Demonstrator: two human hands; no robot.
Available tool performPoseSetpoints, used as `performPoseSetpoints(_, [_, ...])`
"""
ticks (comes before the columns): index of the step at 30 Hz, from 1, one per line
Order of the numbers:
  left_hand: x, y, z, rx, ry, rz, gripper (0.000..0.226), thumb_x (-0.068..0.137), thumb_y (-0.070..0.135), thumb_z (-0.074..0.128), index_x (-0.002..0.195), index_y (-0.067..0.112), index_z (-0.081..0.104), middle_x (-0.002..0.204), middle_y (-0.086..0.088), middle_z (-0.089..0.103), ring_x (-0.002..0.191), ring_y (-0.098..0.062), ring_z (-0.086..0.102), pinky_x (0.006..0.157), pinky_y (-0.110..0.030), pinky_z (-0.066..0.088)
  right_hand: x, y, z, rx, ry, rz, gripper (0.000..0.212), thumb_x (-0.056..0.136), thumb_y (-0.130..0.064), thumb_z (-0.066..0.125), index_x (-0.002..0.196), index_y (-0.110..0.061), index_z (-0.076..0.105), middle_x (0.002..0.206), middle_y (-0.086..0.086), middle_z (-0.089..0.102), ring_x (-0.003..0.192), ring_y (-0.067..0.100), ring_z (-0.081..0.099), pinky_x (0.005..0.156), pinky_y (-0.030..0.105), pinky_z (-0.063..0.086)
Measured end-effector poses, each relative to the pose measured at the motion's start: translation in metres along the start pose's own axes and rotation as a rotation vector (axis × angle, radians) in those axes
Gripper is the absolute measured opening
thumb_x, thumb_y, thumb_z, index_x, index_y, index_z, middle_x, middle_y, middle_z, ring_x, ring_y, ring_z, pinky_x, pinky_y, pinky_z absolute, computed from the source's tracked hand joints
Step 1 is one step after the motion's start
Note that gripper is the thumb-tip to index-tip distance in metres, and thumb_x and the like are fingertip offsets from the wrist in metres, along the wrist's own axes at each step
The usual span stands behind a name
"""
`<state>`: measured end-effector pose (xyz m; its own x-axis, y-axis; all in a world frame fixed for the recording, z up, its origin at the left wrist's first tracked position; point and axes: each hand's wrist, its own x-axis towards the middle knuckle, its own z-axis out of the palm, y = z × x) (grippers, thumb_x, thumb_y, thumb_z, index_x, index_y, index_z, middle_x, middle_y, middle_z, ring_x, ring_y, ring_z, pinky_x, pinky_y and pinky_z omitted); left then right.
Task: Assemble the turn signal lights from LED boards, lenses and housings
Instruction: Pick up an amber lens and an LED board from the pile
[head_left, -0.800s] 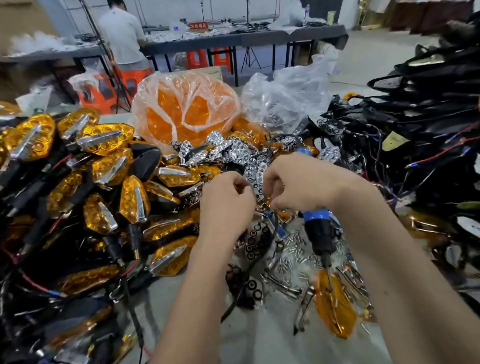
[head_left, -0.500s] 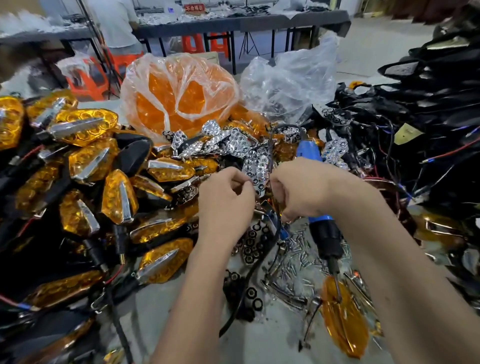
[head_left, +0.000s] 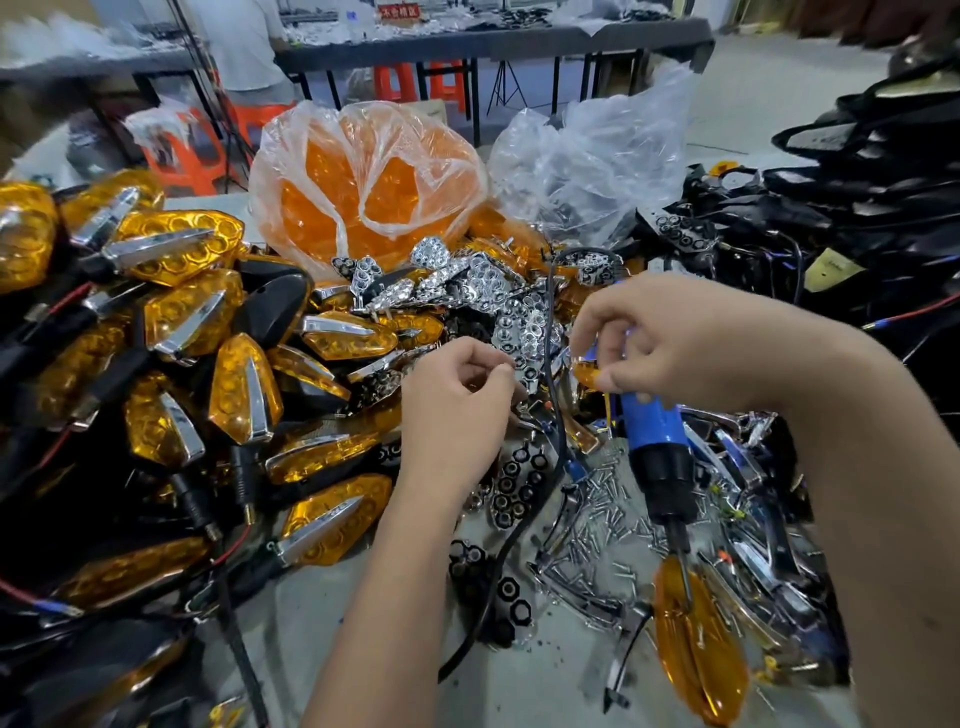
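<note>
Right hand (head_left: 691, 343) curls round the blue electric screwdriver (head_left: 657, 452), bit pointing down, while its thumb and fingertips also pinch the edge of a small amber lens (head_left: 587, 375). Just to the left of the screwdriver, the left hand (head_left: 457, 400) is bunched with fingertips pressed together; it probably pinches a screw or other small part, but the piece itself is too small to make out, so I cannot tell what it holds.

Taking the screwdriver as the landmark: loose screws (head_left: 602, 514) lie scattered on the surface (head_left: 322, 603) just beside and below its black nose, a spare amber lens (head_left: 698, 644) lies directly under the bit, and chrome reflector pieces (head_left: 511, 306) are heaped behind it. Finished turn signal lights (head_left: 244, 389) are piled well to its left, black housings (head_left: 857, 218) to its right and behind, and a bag of orange lenses (head_left: 363, 182) sits farther behind.

The step in hand looks like bringing a small part to the lens before fastening. To do it well, seat the piece squarely first, and keep the lens steady with the fingertips. The black cable (head_left: 550, 415) hanging between the hands could snag, so keep it out of the joint. Holding both tool and lens in one hand risks a slip; a firmer grip on the lens would help.
</note>
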<state>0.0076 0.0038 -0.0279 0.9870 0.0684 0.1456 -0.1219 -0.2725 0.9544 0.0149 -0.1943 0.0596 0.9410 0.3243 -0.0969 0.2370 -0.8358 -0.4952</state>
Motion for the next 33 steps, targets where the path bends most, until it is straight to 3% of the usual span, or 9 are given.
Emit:
performPoseSetpoints(3, [0.000,0.003,0.000,-0.191,-0.081,-0.117,0.009,0.101,0.016,0.063,0.102,0.017,0.072,0.095,-0.007,0.077,0.067,-0.022,0.075,0.054,-0.030,0.057,-0.001,0.000,-0.002,0.174,0.074,-0.090,0.020,0.096,-0.009,0.071,0.104,-0.027,0.070,0.078,-0.007,0.070,0.060,0.014,0.068,0.053,0.022,0.056])
performPoseSetpoints(7, [0.001,0.008,-0.002,-0.623,-0.223,-0.277,0.028,0.102,0.028,0.066,0.128,0.017,0.066,0.116,-0.008,0.077,0.091,-0.028,0.077,0.067,-0.035,0.058,0.003,-0.004,0.006,0.422,0.091,-0.183,0.024,0.098,-0.003,0.066,0.113,-0.023,0.066,0.087,0.011,0.067,0.060,0.019,0.065,0.055,0.028,0.056])
performPoseSetpoints(11, [0.004,0.008,-0.008,-0.767,-0.112,-0.291,0.033,0.092,0.023,0.075,0.123,0.016,0.069,0.113,-0.008,0.078,0.087,-0.020,0.075,0.064,-0.025,0.059,0.006,-0.006,0.020,0.522,0.015,-0.197,0.026,0.098,-0.002,0.067,0.116,-0.020,0.062,0.090,0.019,0.068,0.064,0.027,0.066,0.058,0.031,0.058])
performPoseSetpoints(14, [0.007,0.005,-0.015,-0.735,-0.056,-0.300,0.040,0.075,0.028,0.082,0.113,0.015,0.073,0.099,-0.005,0.077,0.078,-0.013,0.071,0.060,-0.022,0.056,0.010,-0.008,0.027,0.515,0.043,-0.182,0.023,0.098,-0.001,0.066,0.112,-0.019,0.063,0.089,0.015,0.070,0.063,0.024,0.068,0.057,0.031,0.059])
performPoseSetpoints(18, [0.006,0.001,-0.019,-0.601,-0.059,-0.277,0.012,0.085,0.023,0.081,0.093,0.017,0.073,0.087,-0.001,0.075,0.071,-0.009,0.069,0.058,-0.021,0.054,0.015,-0.007,0.033,0.385,0.086,-0.134,0.019,0.098,-0.003,0.067,0.108,-0.019,0.064,0.089,0.006,0.073,0.060,0.016,0.070,0.053,0.024,0.055])
performPoseSetpoints(24, [0.004,0.002,-0.019,-0.472,-0.024,-0.183,0.010,0.089,0.025,0.080,0.090,0.018,0.073,0.081,-0.001,0.073,0.070,-0.010,0.067,0.058,-0.022,0.054,0.013,-0.003,0.030,0.326,0.082,-0.093,0.015,0.095,-0.012,0.074,0.101,-0.023,0.066,0.084,-0.002,0.076,0.063,0.017,0.073,0.054,0.022,0.055])
performPoseSetpoints(27, [0.005,0.001,-0.018,-0.411,0.080,-0.142,0.013,0.091,0.028,0.080,0.088,0.018,0.074,0.077,-0.001,0.073,0.066,-0.010,0.068,0.056,-0.024,0.055,0.018,-0.003,0.036,0.115,0.082,-0.067,0.013,0.095,-0.016,0.074,0.092,-0.027,0.068,0.082,-0.008,0.074,0.063,-0.001,0.068,0.055,0.011,0.048])
performPoseSetpoints(29, [0.006,-0.001,-0.018,-0.373,0.142,-0.138,0.014,0.093,0.031,0.078,0.087,0.018,0.075,0.075,0.000,0.074,0.063,-0.010,0.068,0.056,-0.026,0.057,0.019,-0.008,0.040,-0.017,0.054,-0.045,0.015,0.094,-0.010,0.071,0.092,-0.025,0.072,0.082,-0.009,0.075,0.064,-0.004,0.065,0.056,0.008,0.043])
performPoseSetpoints(33, [0.007,-0.001,-0.016,-0.352,0.182,-0.166,0.028,0.098,0.037,0.071,0.086,0.013,0.075,0.067,0.003,0.068,0.058,-0.008,0.063,0.055,-0.025,0.055,0.020,-0.014,0.047,-0.203,-0.026,-0.002,0.017,0.093,-0.009,0.072,0.099,-0.024,0.077,0.083,-0.009,0.072,0.078,0.010,0.068,0.072,0.028,0.056])
